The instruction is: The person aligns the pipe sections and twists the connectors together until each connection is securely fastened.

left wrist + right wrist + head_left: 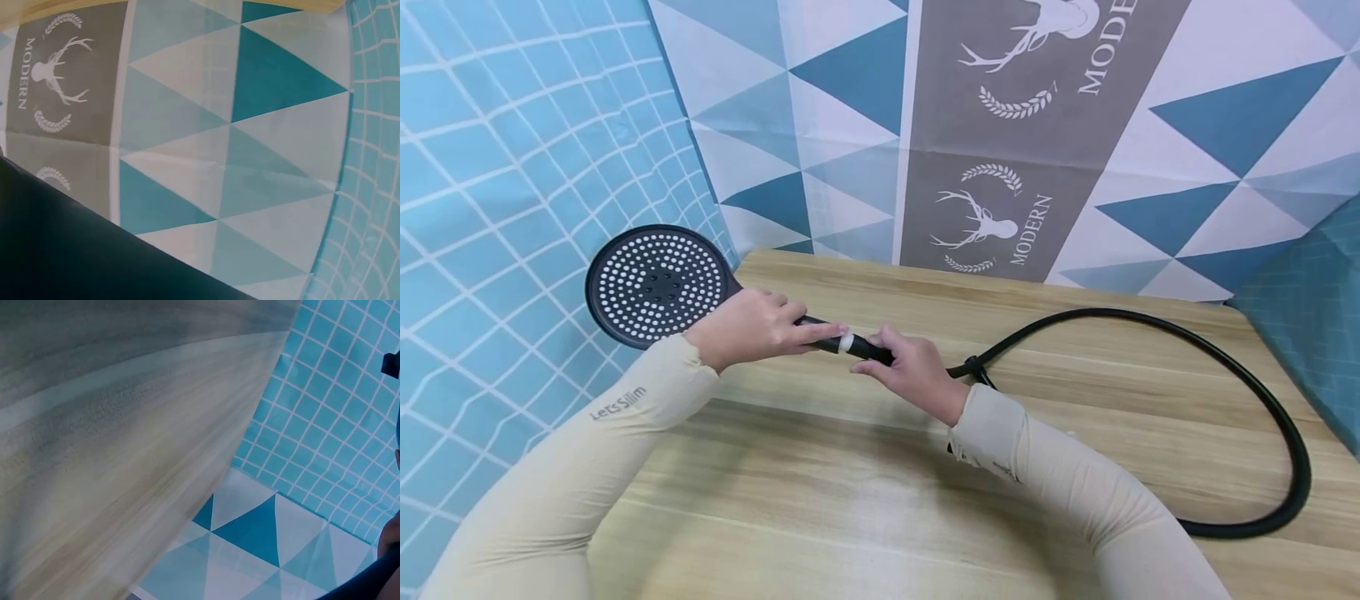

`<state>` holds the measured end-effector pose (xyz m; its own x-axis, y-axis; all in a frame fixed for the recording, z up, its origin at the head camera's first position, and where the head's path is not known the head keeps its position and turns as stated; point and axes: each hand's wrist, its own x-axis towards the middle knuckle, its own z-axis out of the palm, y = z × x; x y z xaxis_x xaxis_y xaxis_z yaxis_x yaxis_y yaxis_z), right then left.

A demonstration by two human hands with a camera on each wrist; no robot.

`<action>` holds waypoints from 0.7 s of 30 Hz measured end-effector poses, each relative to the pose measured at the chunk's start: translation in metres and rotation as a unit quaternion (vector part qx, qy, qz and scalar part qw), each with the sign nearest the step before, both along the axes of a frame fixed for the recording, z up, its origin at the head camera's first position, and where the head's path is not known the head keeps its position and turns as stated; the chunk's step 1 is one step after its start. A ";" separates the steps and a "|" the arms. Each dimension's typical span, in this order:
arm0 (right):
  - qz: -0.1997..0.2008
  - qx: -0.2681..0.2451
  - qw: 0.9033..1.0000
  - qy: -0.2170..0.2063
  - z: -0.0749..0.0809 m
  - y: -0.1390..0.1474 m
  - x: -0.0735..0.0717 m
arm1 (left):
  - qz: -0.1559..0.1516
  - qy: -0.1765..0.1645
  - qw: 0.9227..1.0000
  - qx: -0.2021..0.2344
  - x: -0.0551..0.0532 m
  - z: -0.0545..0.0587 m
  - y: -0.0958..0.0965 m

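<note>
A black shower head point(658, 287) with a round, pale-dotted face is at the left in the head view, tilted above the wooden tabletop. My left hand point(752, 327) grips its handle, with one finger reaching toward a white ring point(846, 342) at the handle's end. On the other side of that ring, my right hand point(913, 367) pinches the black end piece point(871, 350) of the hose. Whether the parts are fastened at the ring I cannot tell. In the left wrist view a large dark surface point(81, 244) fills the lower left corner.
The black hose point(1247, 379) loops across the right side of the wooden tabletop point(820, 500), with a black tie point(975, 367) round it near my right wrist. Patterned sheet point(850, 75) hangs behind, and blue tile-print sheet point(497, 208) stands at the left.
</note>
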<state>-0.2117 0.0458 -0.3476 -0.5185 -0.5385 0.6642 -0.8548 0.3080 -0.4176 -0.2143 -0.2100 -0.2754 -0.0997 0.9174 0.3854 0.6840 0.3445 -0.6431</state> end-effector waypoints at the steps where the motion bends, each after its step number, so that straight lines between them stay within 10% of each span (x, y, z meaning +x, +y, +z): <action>1: 0.003 -0.008 1.000 0.003 -0.001 0.000 -0.001 | -0.001 -0.001 1.000 -0.001 0.000 0.001 0.001; 21: 0.008 0.045 0.999 -0.019 0.016 0.001 -0.006 | -0.005 -0.003 1.000 0.003 -0.001 0.003 0.002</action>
